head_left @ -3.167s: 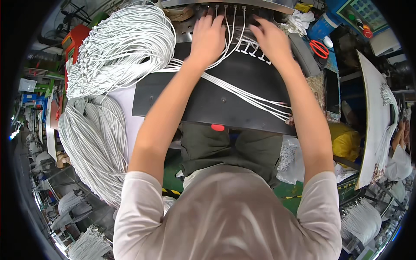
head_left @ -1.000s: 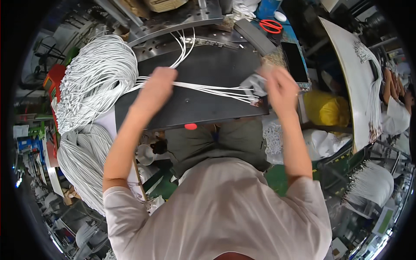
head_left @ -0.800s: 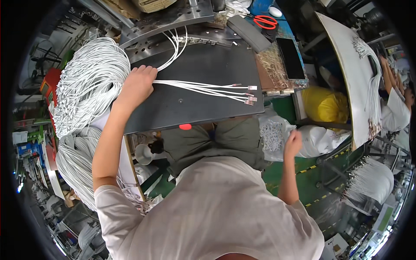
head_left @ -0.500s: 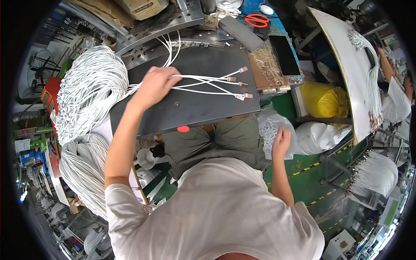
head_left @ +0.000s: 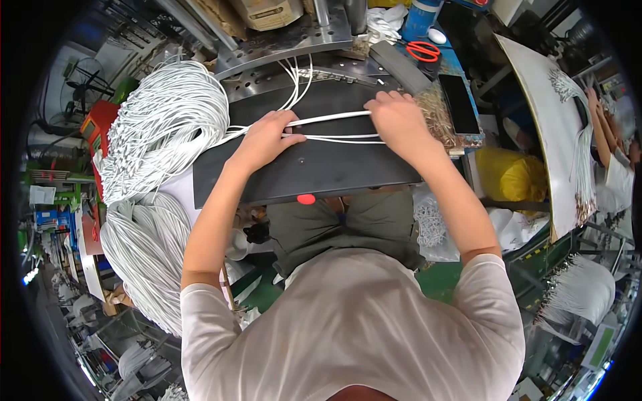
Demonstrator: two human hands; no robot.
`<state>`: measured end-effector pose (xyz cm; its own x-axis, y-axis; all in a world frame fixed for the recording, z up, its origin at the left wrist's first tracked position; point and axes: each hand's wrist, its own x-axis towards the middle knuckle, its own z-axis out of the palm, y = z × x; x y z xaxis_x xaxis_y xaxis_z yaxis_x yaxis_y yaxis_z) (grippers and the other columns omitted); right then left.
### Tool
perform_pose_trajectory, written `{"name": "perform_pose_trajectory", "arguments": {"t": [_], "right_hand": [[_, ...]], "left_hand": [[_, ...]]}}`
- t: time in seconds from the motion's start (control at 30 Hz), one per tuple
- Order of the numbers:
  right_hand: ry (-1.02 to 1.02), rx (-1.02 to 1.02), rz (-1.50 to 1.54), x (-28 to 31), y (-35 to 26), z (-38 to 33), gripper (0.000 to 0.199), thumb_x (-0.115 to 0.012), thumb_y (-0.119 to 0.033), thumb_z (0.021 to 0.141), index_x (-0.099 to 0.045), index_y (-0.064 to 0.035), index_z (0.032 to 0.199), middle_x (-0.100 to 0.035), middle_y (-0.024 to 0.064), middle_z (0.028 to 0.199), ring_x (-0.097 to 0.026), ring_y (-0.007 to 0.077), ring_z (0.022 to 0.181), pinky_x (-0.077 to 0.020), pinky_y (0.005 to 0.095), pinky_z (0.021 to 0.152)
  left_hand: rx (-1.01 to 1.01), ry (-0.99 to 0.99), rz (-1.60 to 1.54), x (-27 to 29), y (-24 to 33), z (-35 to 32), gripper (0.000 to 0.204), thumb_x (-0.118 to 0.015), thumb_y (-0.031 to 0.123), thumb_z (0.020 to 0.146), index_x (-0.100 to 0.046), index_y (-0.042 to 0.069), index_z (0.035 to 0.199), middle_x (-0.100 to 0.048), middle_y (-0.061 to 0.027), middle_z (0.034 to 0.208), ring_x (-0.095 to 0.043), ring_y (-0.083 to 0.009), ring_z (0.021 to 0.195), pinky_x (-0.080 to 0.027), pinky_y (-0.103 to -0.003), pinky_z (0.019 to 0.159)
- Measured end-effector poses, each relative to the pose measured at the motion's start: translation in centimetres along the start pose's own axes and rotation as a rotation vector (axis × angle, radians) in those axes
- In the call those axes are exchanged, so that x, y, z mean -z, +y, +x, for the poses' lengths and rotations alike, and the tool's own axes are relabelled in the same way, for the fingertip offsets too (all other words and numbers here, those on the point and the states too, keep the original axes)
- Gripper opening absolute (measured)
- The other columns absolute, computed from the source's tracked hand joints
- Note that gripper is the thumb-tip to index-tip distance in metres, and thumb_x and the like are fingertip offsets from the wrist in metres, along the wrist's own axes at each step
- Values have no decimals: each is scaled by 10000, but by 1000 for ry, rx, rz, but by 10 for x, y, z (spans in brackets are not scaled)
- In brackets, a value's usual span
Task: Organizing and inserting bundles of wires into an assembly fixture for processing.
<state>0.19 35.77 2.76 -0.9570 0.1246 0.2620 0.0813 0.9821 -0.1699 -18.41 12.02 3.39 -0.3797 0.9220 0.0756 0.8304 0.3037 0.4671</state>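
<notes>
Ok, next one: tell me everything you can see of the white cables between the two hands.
The white cables are thin, smooth and plastic-looking, lying nearly straight across the black board. They form two groups with a gap between: the upper strands close together, the lower ones slightly apart. The left hand rests over them; the right hand closes on the upper group and hides their right ends. Left of the left hand, white strands continue toward the large bundle.

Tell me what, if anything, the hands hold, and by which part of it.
White cables: the left hand holds them partway along their length. The right hand covers their right-hand stretch, hiding its exact grip.
</notes>
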Motion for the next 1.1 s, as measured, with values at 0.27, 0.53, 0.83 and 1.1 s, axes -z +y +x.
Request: {"name": "perform_pose_trajectory", "arguments": {"t": [0.27,0.53,0.83,1.1], "right_hand": [[102,69,148,-50,-32,20,208,-704,-193,883,-703,-92,1065,-644,60,1030,-633,277,992,-531,411,826],[40,240,22,13,-58,-2,182,-669,-151,893,-671,-82,1062,-643,98,1023,-629,278,989,-544,397,822],[113,-363,1165,-40,-32,28,289,-632,-206,973,-681,-64,1219,-698,109,1095,-667,297,957,-549,407,890],[388,41,261,-30,-2,61,331,-615,-176,979,-665,-47,1279,-712,166,1133,-691,310,990,-548,416,902]], "left_hand": [[66,67,-132,16,-24,1,233,-754,228,926,-668,29,1011,-670,-77,928,-646,-201,800,-517,-372,748],[341,-659,-932,5,47,-36,306,-618,348,1055,-695,52,1073,-698,-9,937,-631,-93,758,-469,-254,650],[474,-365,-1397,-48,36,-24,281,-558,305,1088,-667,47,1119,-437,82,754,-302,-20,601,-229,-210,517],[519,-65,-1468,-40,25,31,296,-582,263,1075,-641,18,1230,-635,-7,856,-586,-99,700,-484,-239,626]]}}
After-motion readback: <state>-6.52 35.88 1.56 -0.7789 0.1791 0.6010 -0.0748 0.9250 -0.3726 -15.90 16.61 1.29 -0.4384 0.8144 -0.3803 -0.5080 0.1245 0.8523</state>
